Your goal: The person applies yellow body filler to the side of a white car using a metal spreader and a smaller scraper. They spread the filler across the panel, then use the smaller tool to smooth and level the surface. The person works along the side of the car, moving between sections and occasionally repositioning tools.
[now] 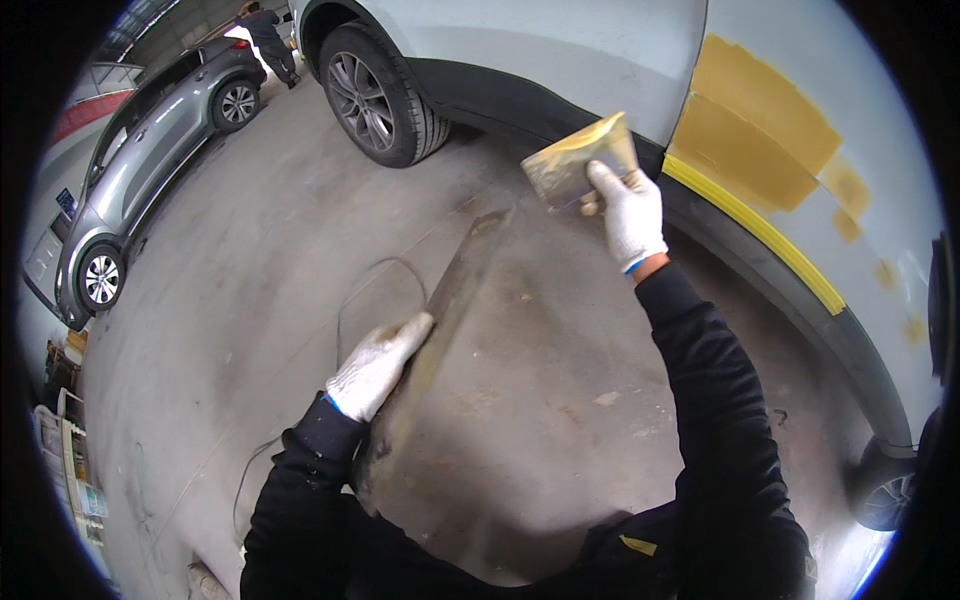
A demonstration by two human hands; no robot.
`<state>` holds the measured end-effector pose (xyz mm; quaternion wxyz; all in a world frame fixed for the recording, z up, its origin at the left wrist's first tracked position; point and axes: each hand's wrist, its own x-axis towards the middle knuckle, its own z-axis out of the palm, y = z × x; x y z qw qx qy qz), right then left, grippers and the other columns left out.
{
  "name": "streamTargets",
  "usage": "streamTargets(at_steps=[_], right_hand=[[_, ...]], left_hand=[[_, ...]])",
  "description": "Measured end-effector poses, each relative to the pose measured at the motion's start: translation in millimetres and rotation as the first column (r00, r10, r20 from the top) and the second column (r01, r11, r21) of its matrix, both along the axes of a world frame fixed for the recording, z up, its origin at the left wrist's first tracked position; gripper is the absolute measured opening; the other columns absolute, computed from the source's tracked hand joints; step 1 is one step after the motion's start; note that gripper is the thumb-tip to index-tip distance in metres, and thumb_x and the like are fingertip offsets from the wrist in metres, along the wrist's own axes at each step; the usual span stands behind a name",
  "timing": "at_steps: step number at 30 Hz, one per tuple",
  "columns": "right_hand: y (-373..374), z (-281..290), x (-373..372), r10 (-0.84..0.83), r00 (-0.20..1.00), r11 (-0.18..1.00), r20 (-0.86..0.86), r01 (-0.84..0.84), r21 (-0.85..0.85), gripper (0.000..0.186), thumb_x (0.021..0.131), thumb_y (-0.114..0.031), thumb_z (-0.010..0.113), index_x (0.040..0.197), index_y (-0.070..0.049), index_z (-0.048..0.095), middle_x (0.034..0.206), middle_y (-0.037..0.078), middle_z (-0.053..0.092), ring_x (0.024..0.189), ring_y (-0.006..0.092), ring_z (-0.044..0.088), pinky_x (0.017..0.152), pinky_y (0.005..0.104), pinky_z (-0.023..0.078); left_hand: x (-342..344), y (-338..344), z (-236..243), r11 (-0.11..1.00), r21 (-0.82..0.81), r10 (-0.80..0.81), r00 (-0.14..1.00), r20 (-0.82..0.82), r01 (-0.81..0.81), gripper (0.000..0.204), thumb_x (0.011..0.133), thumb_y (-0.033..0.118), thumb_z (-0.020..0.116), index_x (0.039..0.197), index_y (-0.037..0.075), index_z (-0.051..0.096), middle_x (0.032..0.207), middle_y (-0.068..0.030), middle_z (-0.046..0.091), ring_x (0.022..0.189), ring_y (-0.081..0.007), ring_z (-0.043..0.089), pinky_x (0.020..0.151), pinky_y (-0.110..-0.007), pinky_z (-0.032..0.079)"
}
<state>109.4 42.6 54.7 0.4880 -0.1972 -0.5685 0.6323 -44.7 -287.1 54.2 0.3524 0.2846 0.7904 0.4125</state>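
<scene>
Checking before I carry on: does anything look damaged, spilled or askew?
Yes: the pale car's side panel has uneven yellow-brown patches, with smaller spots to their lower right, breaking its finish. They may be filler, since the flat spreader in the right hand has yellow along its edge.

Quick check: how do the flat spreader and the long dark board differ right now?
Shape: the spreader is short and broad; the board is long and narrow.
Colour: the spreader has a bright yellow upper edge; the board is mostly dark.
Place: the spreader is up in the right hand, near the pale car; the board is lower in the picture, touched by the left hand.
Shared: each has a gloved hand on it.
</scene>
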Motion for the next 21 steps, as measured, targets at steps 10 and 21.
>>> streamTargets(at_steps=[10,21], right_hand=[[-2,6,14,0.259,0.961,0.966,-0.095,-0.258,0.023,0.017,0.100,-0.014,0.071,0.112,-0.002,0.070,0.092,0.005,0.073,0.059,0.0123,0.064,0.060,0.0282,0.054],[-132,-24,15,0.293,0.886,0.756,0.359,-0.444,0.481,0.034,0.094,-0.023,0.080,0.121,-0.004,0.073,0.099,0.008,0.077,0.087,0.0150,0.074,0.077,0.0304,0.060]], left_hand=[[-6,-13,-15,0.874,0.396,0.119,0.916,0.384,-0.280,0.069,0.095,0.009,0.075,0.150,-0.013,0.039,0.138,-0.0169,0.060,0.126,-0.0198,0.060,0.114,-0.031,0.044],[-34,-21,-12,0.829,0.443,0.206,0.923,0.325,-0.341,0.067,0.095,0.007,0.074,0.150,-0.013,0.041,0.135,-0.0169,0.063,0.127,-0.0202,0.060,0.113,-0.029,0.044]])
